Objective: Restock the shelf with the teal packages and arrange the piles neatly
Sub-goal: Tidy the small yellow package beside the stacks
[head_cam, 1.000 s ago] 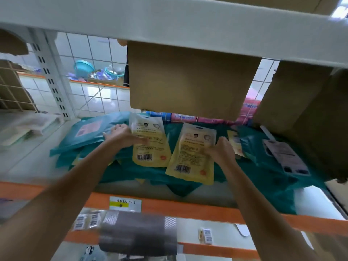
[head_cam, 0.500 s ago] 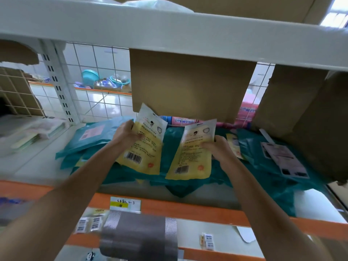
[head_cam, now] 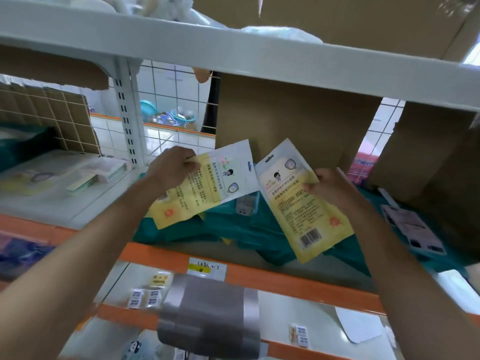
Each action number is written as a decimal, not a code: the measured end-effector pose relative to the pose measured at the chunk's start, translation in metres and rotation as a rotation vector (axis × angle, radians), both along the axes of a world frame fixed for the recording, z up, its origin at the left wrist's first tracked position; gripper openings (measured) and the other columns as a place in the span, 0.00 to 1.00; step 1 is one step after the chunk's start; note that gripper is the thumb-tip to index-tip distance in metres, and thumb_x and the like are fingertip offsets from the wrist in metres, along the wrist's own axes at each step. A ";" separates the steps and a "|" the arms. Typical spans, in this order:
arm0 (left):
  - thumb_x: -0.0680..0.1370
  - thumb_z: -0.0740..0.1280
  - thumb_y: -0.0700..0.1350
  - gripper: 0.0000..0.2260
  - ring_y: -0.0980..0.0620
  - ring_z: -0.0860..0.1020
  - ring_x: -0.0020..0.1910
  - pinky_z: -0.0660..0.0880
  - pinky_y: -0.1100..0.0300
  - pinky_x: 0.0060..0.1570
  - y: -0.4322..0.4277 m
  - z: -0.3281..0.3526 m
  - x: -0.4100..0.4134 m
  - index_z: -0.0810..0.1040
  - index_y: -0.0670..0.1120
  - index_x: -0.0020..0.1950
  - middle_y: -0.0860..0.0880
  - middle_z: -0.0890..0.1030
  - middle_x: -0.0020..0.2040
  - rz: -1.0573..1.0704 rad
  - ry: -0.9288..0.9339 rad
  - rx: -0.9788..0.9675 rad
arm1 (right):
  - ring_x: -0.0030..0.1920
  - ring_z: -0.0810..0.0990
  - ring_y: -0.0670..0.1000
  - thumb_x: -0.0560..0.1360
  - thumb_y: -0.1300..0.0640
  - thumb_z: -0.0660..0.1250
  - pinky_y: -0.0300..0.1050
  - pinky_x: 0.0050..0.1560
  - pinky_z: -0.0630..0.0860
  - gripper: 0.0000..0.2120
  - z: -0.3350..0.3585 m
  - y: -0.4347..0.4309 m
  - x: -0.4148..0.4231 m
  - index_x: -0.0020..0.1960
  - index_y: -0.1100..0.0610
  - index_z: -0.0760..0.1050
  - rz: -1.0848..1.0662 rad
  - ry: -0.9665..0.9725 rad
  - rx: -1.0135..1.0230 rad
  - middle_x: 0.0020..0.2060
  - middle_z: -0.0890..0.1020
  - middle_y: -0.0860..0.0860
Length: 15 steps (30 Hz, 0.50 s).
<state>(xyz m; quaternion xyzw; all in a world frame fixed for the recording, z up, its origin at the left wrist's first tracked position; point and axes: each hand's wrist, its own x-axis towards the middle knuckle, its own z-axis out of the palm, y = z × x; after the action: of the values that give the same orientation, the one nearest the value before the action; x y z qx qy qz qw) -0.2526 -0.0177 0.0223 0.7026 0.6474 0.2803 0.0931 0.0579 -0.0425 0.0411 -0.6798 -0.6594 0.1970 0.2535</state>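
Lifted both yellow packs well above where they were half a second ago, off the teal packages (head_cam: 233, 227) and up in front of the box (head_cam: 293, 120). Turned the left pack (head_cam: 205, 188) from near upright to almost crosswise, hang-hole end now pointing right and a little up, sun-mark end low on the left. Grips it with the left hand (head_cam: 171, 170), fingers (head_cam: 191, 165) curled and clamped on its upper long edge. Tipped the right pack (head_cam: 301, 211) the other way: hang-hole end up and left, barcode end down and right, where before the barcode sat lower left. Pinches it with the right hand (head_cam: 332, 188) at its right edge, thumb on the printed face, other fingers behind and hidden. Brought the two packs together at their top corners, touching or overlapping slightly; cannot tell which. Left the teal packages where they were: heaped loosely on the shelf (head_cam: 298, 281), beneath and behind the packs, spreading right under a white printed sheet (head_cam: 413, 229). Shows more of the orange shelf edge than earlier, with its paper label (head_cam: 207, 268) and a grey taped patch (head_cam: 207, 315) below. Same white post (head_cam: 127, 118) and wire grid on the left, with flat pale packs (head_cam: 91, 172) lying on the neighbouring shelf.
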 end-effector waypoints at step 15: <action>0.77 0.64 0.40 0.05 0.42 0.75 0.43 0.63 0.55 0.36 -0.100 0.005 -0.204 0.75 0.40 0.43 0.43 0.75 0.39 0.094 0.032 0.093 | 0.43 0.79 0.51 0.77 0.56 0.65 0.44 0.40 0.70 0.02 0.002 -0.059 -0.191 0.45 0.50 0.75 0.184 -0.215 0.098 0.40 0.79 0.47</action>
<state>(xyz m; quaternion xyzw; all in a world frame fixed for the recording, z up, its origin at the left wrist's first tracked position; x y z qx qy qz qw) -0.4561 -0.1178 0.0273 0.6792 0.6674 0.3032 0.0367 -0.1334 -0.1013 0.0428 -0.6204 -0.7511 0.1132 0.1951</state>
